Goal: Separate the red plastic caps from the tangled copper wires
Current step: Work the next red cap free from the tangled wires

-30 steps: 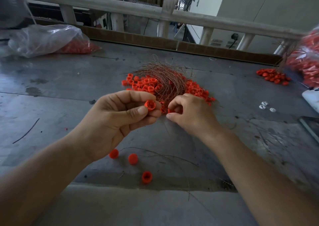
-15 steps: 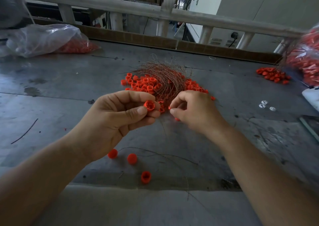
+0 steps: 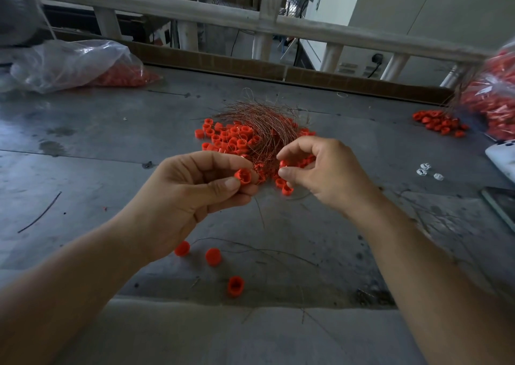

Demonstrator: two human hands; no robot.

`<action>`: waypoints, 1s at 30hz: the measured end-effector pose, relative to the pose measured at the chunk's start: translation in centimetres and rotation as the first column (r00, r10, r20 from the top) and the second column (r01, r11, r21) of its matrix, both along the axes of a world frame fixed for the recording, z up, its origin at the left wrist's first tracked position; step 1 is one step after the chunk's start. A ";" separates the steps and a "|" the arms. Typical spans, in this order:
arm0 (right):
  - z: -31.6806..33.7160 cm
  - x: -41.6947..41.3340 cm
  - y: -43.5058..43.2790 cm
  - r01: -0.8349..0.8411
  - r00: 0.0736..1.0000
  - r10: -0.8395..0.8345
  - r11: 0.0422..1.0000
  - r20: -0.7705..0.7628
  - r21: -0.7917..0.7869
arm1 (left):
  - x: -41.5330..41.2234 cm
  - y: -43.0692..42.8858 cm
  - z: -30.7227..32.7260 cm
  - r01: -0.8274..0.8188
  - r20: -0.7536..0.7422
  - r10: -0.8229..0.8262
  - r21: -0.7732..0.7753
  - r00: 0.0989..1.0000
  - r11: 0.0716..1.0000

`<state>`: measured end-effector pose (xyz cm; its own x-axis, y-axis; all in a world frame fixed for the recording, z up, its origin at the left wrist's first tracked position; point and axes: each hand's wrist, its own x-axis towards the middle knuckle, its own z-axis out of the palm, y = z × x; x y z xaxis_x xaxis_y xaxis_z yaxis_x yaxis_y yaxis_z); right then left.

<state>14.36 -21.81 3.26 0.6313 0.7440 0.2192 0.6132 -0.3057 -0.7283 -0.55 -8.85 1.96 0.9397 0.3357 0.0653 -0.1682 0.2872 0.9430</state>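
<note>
Here, left hand (image 3: pixel 184 197) pinching one red cap (image 3: pixel 243 175), right hand (image 3: pixel 326 175) pinching second cap (image 3: pixel 282 164), three loose caps (image 3: pixel 213 256)

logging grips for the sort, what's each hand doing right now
Left hand: pinches a red cap between thumb and fingers.
Right hand: pinches a second cap at the copper wires.

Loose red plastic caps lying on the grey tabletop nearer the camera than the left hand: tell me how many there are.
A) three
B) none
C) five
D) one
A: three round red plastic caps lie apart from one another on the grey tabletop, below the left hand.
</note>
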 end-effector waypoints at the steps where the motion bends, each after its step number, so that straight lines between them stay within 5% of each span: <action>1: 0.0 0.0 0.0 0.011 1.000 -0.011 1.000 0.023 0.005 | 0.0 0.0 0.0 0.000 -0.002 0.000 0.005 1.000 1.000; 5: 0.5 0.1 -0.3 0.057 0.995 -0.058 0.998 0.078 0.023 | 0.0 0.0 0.0 0.003 -0.006 -0.003 0.030 1.000 1.000; 12: 1.7 -0.4 -0.5 -0.036 0.979 0.088 0.964 -0.184 0.265 | 0.0 0.0 -0.1 0.009 -0.004 -0.009 0.055 1.000 0.998; 25: 2.2 -1.0 -0.7 0.011 0.978 0.083 0.897 -0.192 0.443 | -0.1 0.0 -0.2 0.022 -0.004 -0.021 0.077 1.000 0.997; 30: 2.3 -1.1 -0.7 -0.009 0.995 0.051 0.898 -0.083 0.441 | 0.0 0.1 -0.3 0.030 -0.004 -0.030 0.083 1.000 0.996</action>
